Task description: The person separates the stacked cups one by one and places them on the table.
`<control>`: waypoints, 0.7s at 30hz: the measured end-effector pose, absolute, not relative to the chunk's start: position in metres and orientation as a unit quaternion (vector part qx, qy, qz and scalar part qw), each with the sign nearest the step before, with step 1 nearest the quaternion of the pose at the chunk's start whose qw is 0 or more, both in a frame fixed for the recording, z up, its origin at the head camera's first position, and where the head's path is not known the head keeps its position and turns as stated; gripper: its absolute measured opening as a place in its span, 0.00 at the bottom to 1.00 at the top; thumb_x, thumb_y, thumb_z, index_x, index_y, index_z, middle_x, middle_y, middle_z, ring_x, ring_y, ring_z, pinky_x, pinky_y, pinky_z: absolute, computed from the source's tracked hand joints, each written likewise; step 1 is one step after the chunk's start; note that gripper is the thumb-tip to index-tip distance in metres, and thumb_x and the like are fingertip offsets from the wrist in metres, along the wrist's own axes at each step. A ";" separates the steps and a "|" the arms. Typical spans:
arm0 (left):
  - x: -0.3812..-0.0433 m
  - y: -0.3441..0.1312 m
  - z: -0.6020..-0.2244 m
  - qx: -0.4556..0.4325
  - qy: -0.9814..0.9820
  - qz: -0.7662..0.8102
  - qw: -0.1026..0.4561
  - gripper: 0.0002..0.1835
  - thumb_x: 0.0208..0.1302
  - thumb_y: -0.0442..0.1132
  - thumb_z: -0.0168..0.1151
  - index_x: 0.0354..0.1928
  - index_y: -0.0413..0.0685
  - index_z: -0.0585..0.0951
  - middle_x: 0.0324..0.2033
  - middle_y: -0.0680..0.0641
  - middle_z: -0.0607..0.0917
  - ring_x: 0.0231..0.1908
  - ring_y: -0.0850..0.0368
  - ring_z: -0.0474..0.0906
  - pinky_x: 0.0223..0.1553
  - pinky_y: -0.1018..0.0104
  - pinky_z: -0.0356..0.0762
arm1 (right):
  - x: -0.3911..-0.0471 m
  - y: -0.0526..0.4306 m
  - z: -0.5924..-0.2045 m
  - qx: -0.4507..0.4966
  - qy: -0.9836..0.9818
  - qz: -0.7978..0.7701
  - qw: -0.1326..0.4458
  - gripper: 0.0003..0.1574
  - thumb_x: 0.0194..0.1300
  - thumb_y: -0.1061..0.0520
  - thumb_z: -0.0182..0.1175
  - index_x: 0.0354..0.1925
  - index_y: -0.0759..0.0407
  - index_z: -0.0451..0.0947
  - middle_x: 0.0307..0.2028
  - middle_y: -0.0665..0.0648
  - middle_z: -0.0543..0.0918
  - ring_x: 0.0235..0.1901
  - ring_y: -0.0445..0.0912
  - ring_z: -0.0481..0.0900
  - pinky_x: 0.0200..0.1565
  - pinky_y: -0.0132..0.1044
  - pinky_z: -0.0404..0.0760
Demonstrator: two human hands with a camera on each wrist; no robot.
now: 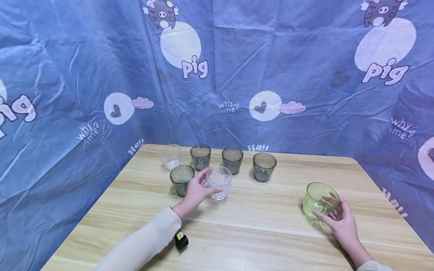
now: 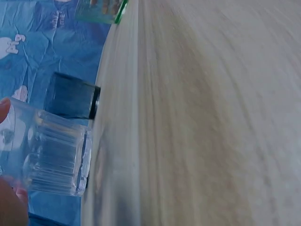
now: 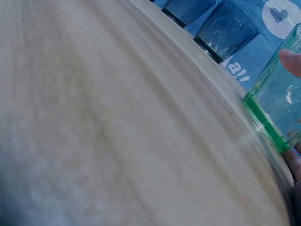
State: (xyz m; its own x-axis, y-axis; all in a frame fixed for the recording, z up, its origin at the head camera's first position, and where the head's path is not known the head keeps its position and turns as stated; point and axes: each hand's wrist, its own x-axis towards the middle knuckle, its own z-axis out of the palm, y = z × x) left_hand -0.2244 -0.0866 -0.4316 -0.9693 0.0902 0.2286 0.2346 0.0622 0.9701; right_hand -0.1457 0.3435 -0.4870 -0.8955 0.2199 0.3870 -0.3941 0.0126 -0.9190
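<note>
My left hand (image 1: pixel 196 192) grips a clear ribbed glass (image 1: pixel 219 184) from its left side, thumb near and fingers behind. The same clear glass (image 2: pixel 51 150) is upright and at or just above the table in the left wrist view. Over on the right, my right hand (image 1: pixel 344 226) holds a green tinted glass (image 1: pixel 313 207), its thumb at the front and its fingers round the far side. Whether the thick base of this green glass (image 3: pixel 268 122) touches the table I cannot tell. Beside the left hand stands a smoky grey glass (image 1: pixel 179 182), partly hidden by it.
Along the back of the wooden table (image 1: pixel 264 233) stand a second clear glass (image 1: pixel 172 160) and three more grey glasses, at left (image 1: pixel 200 160), middle (image 1: pixel 232 162) and right (image 1: pixel 264 169). A blue printed cloth (image 1: pixel 230 75) hangs behind. A black strap (image 1: pixel 181 241) sits at the left wrist.
</note>
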 end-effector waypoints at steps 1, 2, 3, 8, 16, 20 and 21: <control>-0.226 -0.088 -0.433 -0.107 -0.727 -0.676 0.055 0.46 0.43 0.24 0.78 0.68 0.30 0.68 0.66 0.33 0.72 0.67 0.38 0.66 0.69 0.59 0.63 | -0.146 0.344 -0.487 0.064 -0.678 0.699 0.219 0.50 0.51 0.85 0.62 0.65 0.50 0.65 0.51 0.41 0.81 0.51 0.29 0.78 0.52 0.14 0.71; -0.227 -0.089 -0.434 -0.105 -0.727 -0.676 0.056 0.46 0.43 0.24 0.78 0.68 0.30 0.68 0.66 0.33 0.71 0.67 0.38 0.66 0.69 0.58 0.63 | -0.146 0.344 -0.487 0.063 -0.679 0.698 0.219 0.50 0.51 0.85 0.62 0.65 0.50 0.65 0.51 0.41 0.81 0.51 0.29 0.77 0.52 0.14 0.71; -0.227 -0.089 -0.436 -0.104 -0.727 -0.676 0.057 0.46 0.43 0.24 0.78 0.68 0.30 0.68 0.66 0.33 0.71 0.67 0.38 0.66 0.69 0.58 0.62 | -0.146 0.345 -0.486 0.064 -0.678 0.698 0.219 0.50 0.51 0.85 0.62 0.65 0.50 0.65 0.51 0.41 0.81 0.51 0.29 0.77 0.52 0.14 0.71; -0.229 -0.092 -0.441 -0.098 -0.726 -0.679 0.057 0.47 0.44 0.25 0.78 0.69 0.28 0.66 0.66 0.33 0.70 0.67 0.38 0.65 0.69 0.56 0.63 | -0.146 0.345 -0.486 0.069 -0.674 0.702 0.219 0.50 0.51 0.85 0.61 0.65 0.50 0.65 0.51 0.41 0.81 0.51 0.30 0.78 0.52 0.14 0.71; -0.229 -0.091 -0.444 -0.087 -0.733 -0.672 0.058 0.48 0.44 0.26 0.78 0.69 0.29 0.65 0.66 0.35 0.71 0.67 0.38 0.65 0.68 0.57 0.63 | -0.146 0.344 -0.486 0.067 -0.675 0.703 0.215 0.50 0.52 0.85 0.61 0.66 0.51 0.65 0.51 0.41 0.80 0.51 0.30 0.77 0.52 0.14 0.70; -0.227 -0.091 -0.444 -0.087 -0.735 -0.670 0.059 0.47 0.46 0.26 0.78 0.69 0.29 0.65 0.66 0.34 0.71 0.67 0.37 0.66 0.69 0.54 0.62 | -0.145 0.344 -0.486 0.067 -0.676 0.702 0.216 0.50 0.52 0.85 0.61 0.66 0.50 0.65 0.51 0.41 0.81 0.51 0.30 0.77 0.52 0.14 0.71; -0.227 -0.091 -0.444 -0.085 -0.735 -0.671 0.057 0.47 0.46 0.26 0.78 0.70 0.29 0.65 0.67 0.34 0.70 0.67 0.37 0.65 0.70 0.54 0.61 | -0.145 0.344 -0.487 0.067 -0.676 0.702 0.216 0.50 0.52 0.85 0.61 0.66 0.50 0.65 0.51 0.41 0.81 0.51 0.30 0.77 0.52 0.14 0.71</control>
